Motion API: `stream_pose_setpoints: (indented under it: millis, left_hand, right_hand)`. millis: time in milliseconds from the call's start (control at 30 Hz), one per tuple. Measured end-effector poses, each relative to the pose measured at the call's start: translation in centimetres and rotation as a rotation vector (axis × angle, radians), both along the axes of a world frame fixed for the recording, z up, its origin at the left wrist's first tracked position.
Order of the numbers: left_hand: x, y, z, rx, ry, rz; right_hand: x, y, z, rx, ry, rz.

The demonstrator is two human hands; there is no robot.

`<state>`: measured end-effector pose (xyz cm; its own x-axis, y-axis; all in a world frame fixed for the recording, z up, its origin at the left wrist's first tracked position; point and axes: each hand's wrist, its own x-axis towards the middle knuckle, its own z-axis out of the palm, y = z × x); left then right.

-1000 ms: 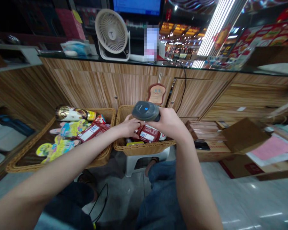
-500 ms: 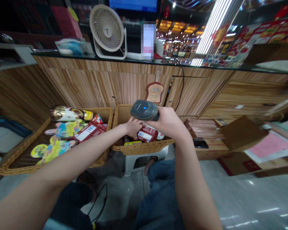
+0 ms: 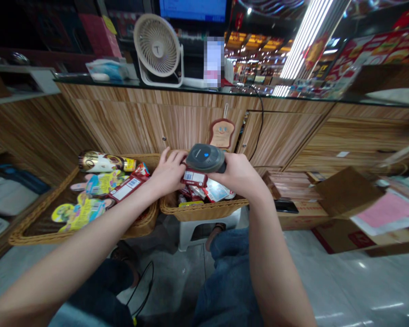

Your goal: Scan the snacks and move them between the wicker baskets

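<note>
My right hand (image 3: 238,172) is wrapped round a dark grey barcode scanner (image 3: 204,156), held over the right wicker basket (image 3: 204,212). Just below the scanner's head is a dark red snack packet (image 3: 195,177) with a white barcode label facing up. My left hand (image 3: 168,175) grips that packet by its left end; the scanner hides part of it. Under it the right basket holds a white packet (image 3: 218,190) and other small wrapped snacks. In the left wicker basket (image 3: 23,237) lie another dark red packet (image 3: 127,185), colourful bagged sweets (image 3: 85,211) and a brown-and-white tube (image 3: 104,162).
A white stool (image 3: 187,234) supports the right basket. Behind stands a wood-grain counter (image 3: 129,118) bearing a white fan (image 3: 158,50). A toast-shaped pendant (image 3: 221,132) hangs on its front. Opened cardboard boxes (image 3: 341,190) and a dark phone (image 3: 286,206) are at the right.
My left hand has come up and left out of the right basket, lifting the dark red packet under the scanner. The scanner stays nearly in place in my right hand.
</note>
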<state>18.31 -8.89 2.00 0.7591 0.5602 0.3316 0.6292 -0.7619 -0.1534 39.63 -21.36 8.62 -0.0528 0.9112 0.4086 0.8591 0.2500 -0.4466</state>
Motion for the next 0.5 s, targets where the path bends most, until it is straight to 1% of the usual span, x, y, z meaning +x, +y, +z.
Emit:
stream_pose_setpoints:
  millis: [133, 267, 367, 500]
  left_hand:
    - [-3.5, -1.7, 0.0, 0.107, -0.167, 0.110]
    - [-6.3, -3.1, -0.6, 0.135, -0.273, 0.218]
    - [-7.6, -3.8, -1.2, 0.153, -0.321, 0.280]
    - [-8.4, -3.9, -1.8, 0.160, -0.366, 0.321]
  right_hand:
    - [-0.2, 0.2, -0.1, -0.019, -0.025, -0.004]
    - [-0.6, 0.3, -0.2, -0.050, 0.001, 0.031]
    - [-1.1, 0.4, -0.2, -0.075, 0.006, 0.042]
    - [-1.7, 0.4, -0.2, -0.073, -0.002, 0.072]
